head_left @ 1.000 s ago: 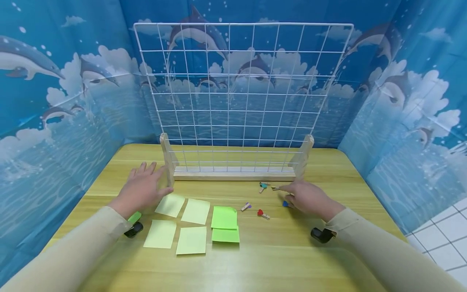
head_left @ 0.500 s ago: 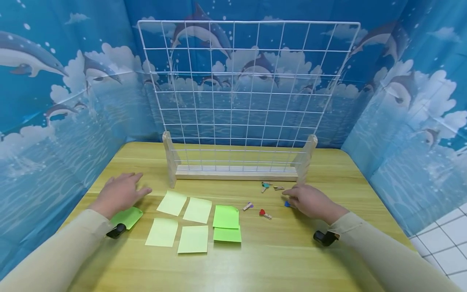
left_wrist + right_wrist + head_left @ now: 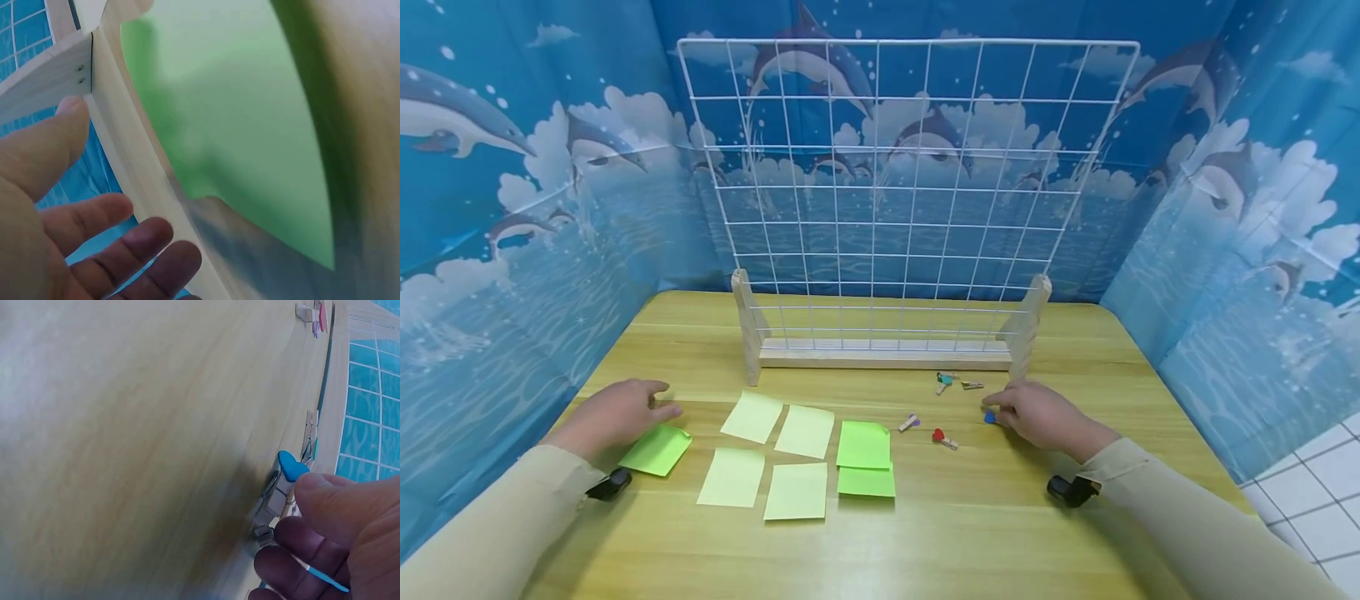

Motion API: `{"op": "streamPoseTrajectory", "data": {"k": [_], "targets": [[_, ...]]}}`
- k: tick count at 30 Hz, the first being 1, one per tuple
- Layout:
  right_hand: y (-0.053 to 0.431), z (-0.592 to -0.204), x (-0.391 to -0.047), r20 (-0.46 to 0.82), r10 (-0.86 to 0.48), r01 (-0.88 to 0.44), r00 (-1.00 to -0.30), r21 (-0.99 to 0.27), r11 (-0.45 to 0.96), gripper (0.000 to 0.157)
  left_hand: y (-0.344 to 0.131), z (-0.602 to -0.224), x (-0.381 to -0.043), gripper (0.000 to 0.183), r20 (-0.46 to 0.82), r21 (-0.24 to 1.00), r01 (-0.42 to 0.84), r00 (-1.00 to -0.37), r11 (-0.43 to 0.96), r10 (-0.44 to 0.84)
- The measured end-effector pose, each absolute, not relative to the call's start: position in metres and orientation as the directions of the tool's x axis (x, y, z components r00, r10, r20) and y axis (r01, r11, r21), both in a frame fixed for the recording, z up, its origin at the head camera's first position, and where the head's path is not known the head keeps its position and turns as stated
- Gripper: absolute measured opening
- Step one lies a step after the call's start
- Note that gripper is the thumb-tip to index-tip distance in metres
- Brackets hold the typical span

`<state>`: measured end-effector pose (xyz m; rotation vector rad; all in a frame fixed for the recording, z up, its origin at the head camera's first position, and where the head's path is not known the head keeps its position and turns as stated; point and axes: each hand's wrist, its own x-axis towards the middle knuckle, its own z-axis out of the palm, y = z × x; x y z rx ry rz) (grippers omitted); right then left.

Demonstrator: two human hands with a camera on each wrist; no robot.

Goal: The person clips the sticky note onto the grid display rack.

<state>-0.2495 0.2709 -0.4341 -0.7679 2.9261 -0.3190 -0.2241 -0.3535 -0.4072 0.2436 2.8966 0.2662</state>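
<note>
In the head view, my left hand (image 3: 612, 419) is at the left of the table, fingers pointing right. It is beside a bright green sticky note (image 3: 657, 451). The left wrist view shows its fingers spread and holding nothing, with the green note (image 3: 237, 125) apart from them. My right hand (image 3: 1037, 418) hovers low over the right side, fingers loosely bent, next to a clothespin with a blue heart (image 3: 989, 417). Seen from the right wrist, the thumb tip overlaps the blue heart (image 3: 292, 467); contact is unclear. The hand hides part of that clothespin.
Four-note group of pale yellow sticky notes (image 3: 732, 477) lies left of centre, beside two overlapping green notes (image 3: 863, 445). More small clothespins, including a red-heart one (image 3: 945, 439) and a purple one (image 3: 909, 422), lie rightward. A white wire grid (image 3: 891, 192) stands behind on a wooden base (image 3: 883, 363).
My left hand has moved left and toward me, uncovering the green note. The right hand has drawn back slightly from the gold-coloured clothespin; the clothespins lie where they were.
</note>
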Motion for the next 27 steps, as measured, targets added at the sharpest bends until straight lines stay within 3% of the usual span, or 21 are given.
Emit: {"op": "streamPoseTrajectory", "data": {"k": [9, 27], "targets": [[0.273, -0.436, -0.248, -0.011, -0.538, -0.521, -0.843, -0.230, 0.822, 0.026, -0.366, -0.412, -0.216, 0.071, -0.222, 0.224, 0.143, -0.956, 0.964, 0.194], [0.284, -0.437, -0.250, -0.009, -0.408, -0.394, -0.913, -0.241, 0.887, 0.033, -0.372, -0.420, -0.217, 0.070, -0.243, 0.307, 0.083, -0.956, 0.948, 0.163]]}}
